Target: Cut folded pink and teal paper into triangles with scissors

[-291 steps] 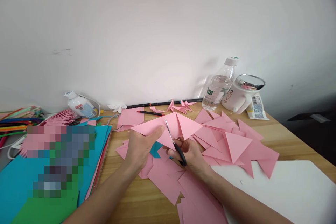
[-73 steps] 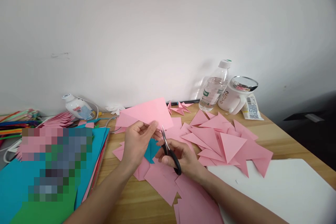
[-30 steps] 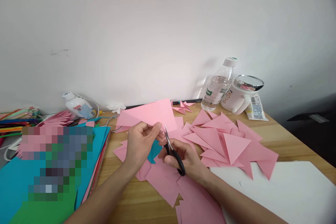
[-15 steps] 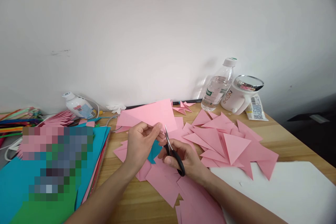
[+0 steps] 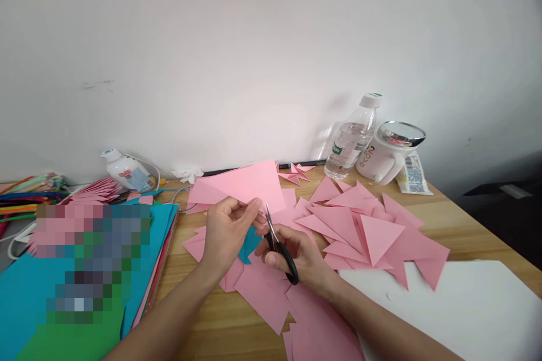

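A paper-craft desk, probably in a home or small studio, pushed against a bare white wall (image 5: pixel 271 39). The wooden desk (image 5: pixel 457 220) is littered with cut pink triangles (image 5: pixel 376 234), while sheets of coloured paper (image 5: pixel 25 299) are stacked at the left beside a bundle of coloured sticks (image 5: pixel 21 200), too blurred to identify. A glue bottle (image 5: pixel 125 170), a water bottle (image 5: pixel 351 138) and a white mug (image 5: pixel 387 153) line the wall side. A white board (image 5: pixel 457 304) lies at the near right corner.
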Available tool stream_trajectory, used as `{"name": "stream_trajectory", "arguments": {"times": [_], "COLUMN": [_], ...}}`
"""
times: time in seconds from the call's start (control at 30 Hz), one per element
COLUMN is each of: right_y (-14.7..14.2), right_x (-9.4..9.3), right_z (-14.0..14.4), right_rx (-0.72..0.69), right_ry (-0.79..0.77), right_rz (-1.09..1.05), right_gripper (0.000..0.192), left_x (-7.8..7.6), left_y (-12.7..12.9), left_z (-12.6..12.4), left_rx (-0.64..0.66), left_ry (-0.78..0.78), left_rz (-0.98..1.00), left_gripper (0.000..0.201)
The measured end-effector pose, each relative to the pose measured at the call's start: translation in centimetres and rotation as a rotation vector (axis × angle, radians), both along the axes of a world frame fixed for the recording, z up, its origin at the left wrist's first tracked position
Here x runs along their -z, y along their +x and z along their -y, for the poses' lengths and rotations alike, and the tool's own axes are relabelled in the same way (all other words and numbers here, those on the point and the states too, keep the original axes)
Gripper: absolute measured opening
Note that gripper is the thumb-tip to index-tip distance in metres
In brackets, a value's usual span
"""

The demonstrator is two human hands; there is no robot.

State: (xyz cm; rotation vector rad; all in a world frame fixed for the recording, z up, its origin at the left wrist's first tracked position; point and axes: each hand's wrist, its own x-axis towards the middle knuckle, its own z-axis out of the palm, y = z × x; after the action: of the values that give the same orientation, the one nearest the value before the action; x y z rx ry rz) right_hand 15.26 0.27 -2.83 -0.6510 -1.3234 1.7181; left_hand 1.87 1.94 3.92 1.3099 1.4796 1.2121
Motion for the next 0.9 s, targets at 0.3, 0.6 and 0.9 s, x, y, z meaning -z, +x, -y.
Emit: {"name": "stream_trajectory", "arguments": {"times": [0.3,0.6,0.9], "right_y": [-0.16,-0.28,-0.43], "right_x": [-0.19,0.21,0.53], "right_z": [0.05,0.09,0.07], "right_rx": [0.047,0.063,0.104], "right_ry": [0.045,0.012,0.019], "right_rz": [0.029,0.032,0.069], "right_gripper": [0.031,0.027,0.025], "left_x": [0.17,0.24,0.19], "left_y": [-0.07,-0.1,-0.07], "left_z": [0.03,-0.01,0.05], "left_rx": [0.011,0.019,0.006], "left_ry": [0.015,0.013,-0.005], "left_rz": [-0.005,0.013,0.012], "left_gripper": [0.022,0.024,0.024]}}
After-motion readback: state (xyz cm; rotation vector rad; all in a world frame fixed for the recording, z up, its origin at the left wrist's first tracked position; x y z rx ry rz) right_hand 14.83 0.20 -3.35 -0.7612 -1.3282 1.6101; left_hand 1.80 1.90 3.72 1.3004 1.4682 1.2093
